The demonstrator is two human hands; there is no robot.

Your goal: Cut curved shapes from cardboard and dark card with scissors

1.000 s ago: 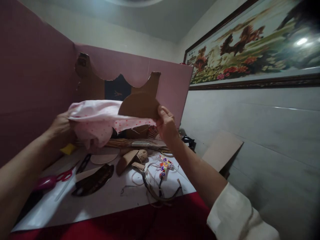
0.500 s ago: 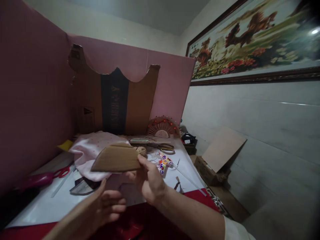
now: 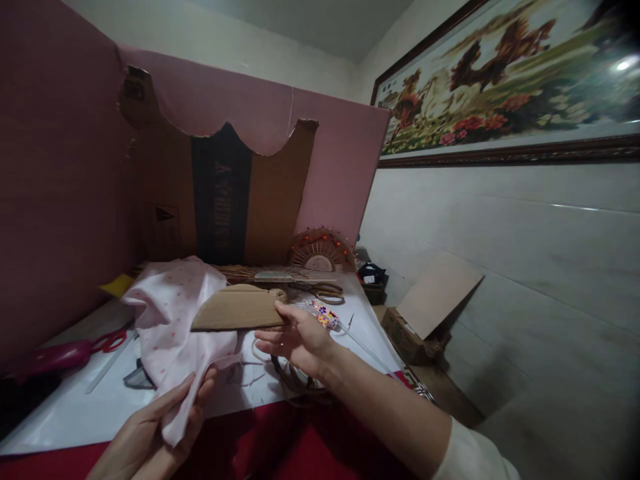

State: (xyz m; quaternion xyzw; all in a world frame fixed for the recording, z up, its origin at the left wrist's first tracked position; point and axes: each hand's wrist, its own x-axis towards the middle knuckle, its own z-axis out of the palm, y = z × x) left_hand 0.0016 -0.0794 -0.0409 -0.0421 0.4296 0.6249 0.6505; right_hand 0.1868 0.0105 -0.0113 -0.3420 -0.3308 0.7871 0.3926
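Observation:
My right hand [image 3: 293,337] pinches the right end of a half-round cardboard piece [image 3: 235,311] and holds it flat above the table. A pink fabric with small red dots [image 3: 175,320] lies bunched under and left of the cardboard. My left hand [image 3: 153,427], low at the front, grips the fabric's hanging lower edge between thumb and fingers.
The white sheet [image 3: 75,410] on the red table [image 3: 280,447] carries red-handled scissors [image 3: 75,350], metal scissors [image 3: 320,289], a colourful dotted tool [image 3: 323,312], cords and cardboard scraps. A pink-covered cardboard screen [image 3: 225,173] stands behind. A cardboard box [image 3: 425,313] sits on the floor at right.
Both hands came down from chest height to the table. The left hand let go of the fabric bundle, then took its lower edge; the right hand kept the cardboard piece.

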